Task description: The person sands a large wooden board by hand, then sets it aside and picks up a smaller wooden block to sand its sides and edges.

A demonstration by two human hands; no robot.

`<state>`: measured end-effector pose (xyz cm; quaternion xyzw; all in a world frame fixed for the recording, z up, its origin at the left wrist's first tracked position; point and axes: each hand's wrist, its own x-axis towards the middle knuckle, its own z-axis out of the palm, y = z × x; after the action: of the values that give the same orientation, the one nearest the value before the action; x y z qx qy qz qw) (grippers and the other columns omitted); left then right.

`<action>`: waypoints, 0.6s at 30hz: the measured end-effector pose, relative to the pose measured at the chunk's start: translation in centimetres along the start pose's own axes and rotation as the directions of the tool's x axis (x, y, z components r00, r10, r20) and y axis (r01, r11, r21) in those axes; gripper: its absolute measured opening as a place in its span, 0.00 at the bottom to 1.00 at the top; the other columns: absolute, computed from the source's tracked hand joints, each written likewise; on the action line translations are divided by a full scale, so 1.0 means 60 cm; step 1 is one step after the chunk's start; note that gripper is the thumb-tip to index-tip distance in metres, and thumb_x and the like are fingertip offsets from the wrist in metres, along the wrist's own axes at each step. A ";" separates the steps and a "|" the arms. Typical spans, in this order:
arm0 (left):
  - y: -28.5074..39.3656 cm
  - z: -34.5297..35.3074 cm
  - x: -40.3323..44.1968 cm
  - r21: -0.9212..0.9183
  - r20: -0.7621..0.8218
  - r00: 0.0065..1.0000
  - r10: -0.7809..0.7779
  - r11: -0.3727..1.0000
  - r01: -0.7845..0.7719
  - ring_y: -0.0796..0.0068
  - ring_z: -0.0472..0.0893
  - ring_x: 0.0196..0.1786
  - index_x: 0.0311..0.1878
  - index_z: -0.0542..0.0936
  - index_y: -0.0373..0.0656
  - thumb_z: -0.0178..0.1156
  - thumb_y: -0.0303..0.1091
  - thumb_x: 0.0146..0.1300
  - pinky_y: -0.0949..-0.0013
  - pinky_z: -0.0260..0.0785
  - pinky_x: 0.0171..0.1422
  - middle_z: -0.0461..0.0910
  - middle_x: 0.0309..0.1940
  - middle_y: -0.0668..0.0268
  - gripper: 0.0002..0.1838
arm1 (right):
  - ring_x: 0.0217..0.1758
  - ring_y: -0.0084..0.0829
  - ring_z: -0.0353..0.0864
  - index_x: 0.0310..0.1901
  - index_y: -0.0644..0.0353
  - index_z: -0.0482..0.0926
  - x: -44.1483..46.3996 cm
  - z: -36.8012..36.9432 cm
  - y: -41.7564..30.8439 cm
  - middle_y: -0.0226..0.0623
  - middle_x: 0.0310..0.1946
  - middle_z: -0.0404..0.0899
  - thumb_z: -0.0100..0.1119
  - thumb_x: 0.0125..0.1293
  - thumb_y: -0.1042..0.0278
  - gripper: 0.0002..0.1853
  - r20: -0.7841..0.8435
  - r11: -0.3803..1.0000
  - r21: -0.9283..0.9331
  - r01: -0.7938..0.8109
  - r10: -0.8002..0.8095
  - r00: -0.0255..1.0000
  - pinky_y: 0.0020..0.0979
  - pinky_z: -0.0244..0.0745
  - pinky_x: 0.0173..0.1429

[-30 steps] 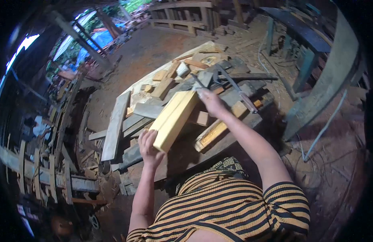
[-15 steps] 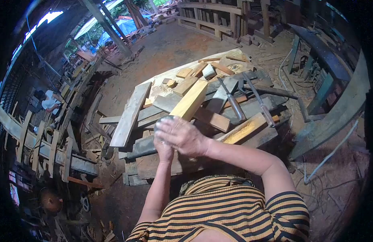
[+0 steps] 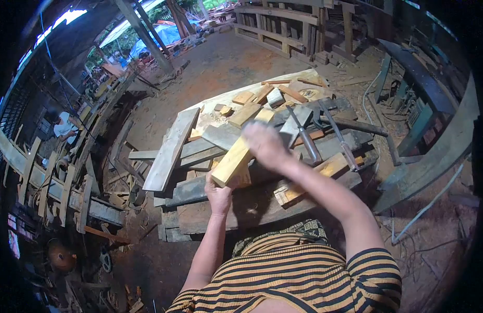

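Note:
A squared length of yellow wood [image 3: 234,159] slants away from me above the pile of boards. Its near end rests in my left hand [image 3: 219,199], whose fingers wrap it from below. My right hand [image 3: 266,148], blurred by motion, is curled over the far part of the wood. A small dark grey thing [image 3: 247,126] shows at its fingertips; its kind I cannot make out. To the right lie a chisel [image 3: 307,141] with a brown handle and a second long tool [image 3: 339,136]. Near my right forearm sits a hollowed yellow wood piece [image 3: 288,196].
Loose offcuts [image 3: 246,113] and a pale plank [image 3: 172,148] lie on the stacked boards. A dark bench [image 3: 421,78] stands at right, with a cable [image 3: 429,203] below it. Another person [image 3: 67,127] is at far left. A wooden rack [image 3: 283,31] stands behind.
My right hand has moved from the near end, beside my left hand, forward and right along the yellow wood. The wood's near end now shows closer to me, and the hollowed piece is more visible.

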<state>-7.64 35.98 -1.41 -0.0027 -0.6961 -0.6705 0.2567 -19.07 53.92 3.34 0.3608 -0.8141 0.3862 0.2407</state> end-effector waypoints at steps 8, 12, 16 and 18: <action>-0.025 -0.016 0.000 0.018 0.014 0.999 0.032 0.999 -0.032 0.75 0.77 0.49 0.52 0.74 0.39 0.71 0.26 0.47 0.71 0.69 0.56 0.77 0.46 0.68 0.26 | 0.69 0.38 0.63 0.60 0.50 0.73 -0.036 0.013 -0.053 0.39 0.62 0.70 0.47 0.69 0.56 0.20 0.195 0.954 -0.061 0.294 -0.277 0.941 0.43 0.55 0.72; -0.019 -0.008 -0.004 0.057 -0.004 0.999 -0.033 0.998 0.033 0.75 0.75 0.51 0.53 0.73 0.38 0.73 0.26 0.46 0.70 0.68 0.58 0.76 0.48 0.66 0.28 | 0.53 0.40 0.72 0.45 0.58 0.78 0.001 0.061 0.141 0.39 0.46 0.76 0.46 0.67 0.57 0.16 -0.295 0.968 -0.245 -0.062 -0.013 0.955 0.45 0.66 0.55; -0.032 -0.012 -0.002 0.076 -0.014 1.000 0.011 0.997 -0.010 0.74 0.76 0.49 0.53 0.73 0.38 0.73 0.26 0.46 0.70 0.69 0.56 0.76 0.46 0.67 0.29 | 0.55 0.40 0.70 0.47 0.58 0.77 0.008 0.066 0.123 0.39 0.46 0.75 0.45 0.67 0.57 0.17 -0.272 0.955 -0.259 -0.143 0.070 0.960 0.45 0.65 0.55; -0.041 -0.013 0.002 0.084 -0.015 0.999 0.037 0.996 -0.036 0.74 0.76 0.49 0.53 0.73 0.38 0.72 0.26 0.47 0.70 0.69 0.55 0.77 0.46 0.66 0.28 | 0.62 0.45 0.70 0.54 0.61 0.76 0.000 0.008 0.000 0.45 0.54 0.75 0.50 0.64 0.64 0.19 0.134 0.973 -0.059 -0.224 0.230 0.964 0.41 0.58 0.69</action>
<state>-8.32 34.97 -3.67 0.0008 -0.7212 -0.6359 0.2747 -19.14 53.56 3.06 0.2859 -0.8731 0.3673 0.1451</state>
